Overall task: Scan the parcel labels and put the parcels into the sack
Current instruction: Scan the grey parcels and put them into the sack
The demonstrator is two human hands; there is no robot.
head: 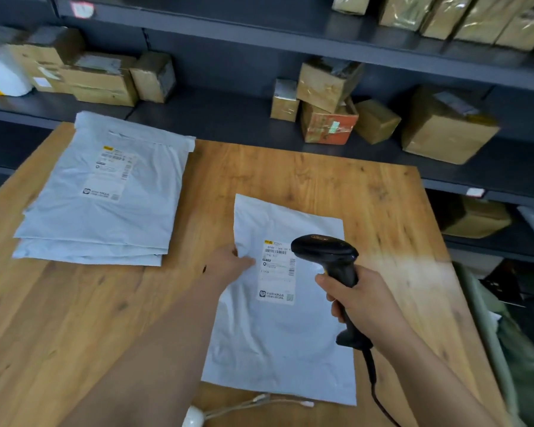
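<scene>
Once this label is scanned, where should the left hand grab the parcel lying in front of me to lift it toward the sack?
Probably by its left long edge, near the upper corner, where the left hand already rests. The parcel is a thin, limp mailer lying flat on the table, so slide fingers under that free edge from the left and pinch. The right side is taken up by the right hand with the scanner.

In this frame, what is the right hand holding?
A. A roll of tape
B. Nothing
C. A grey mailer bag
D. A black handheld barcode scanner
D: the right hand grips the handle of a black barcode scanner, its head over the label of the grey mailer bag, which the left hand presses flat on the wooden table.
</scene>
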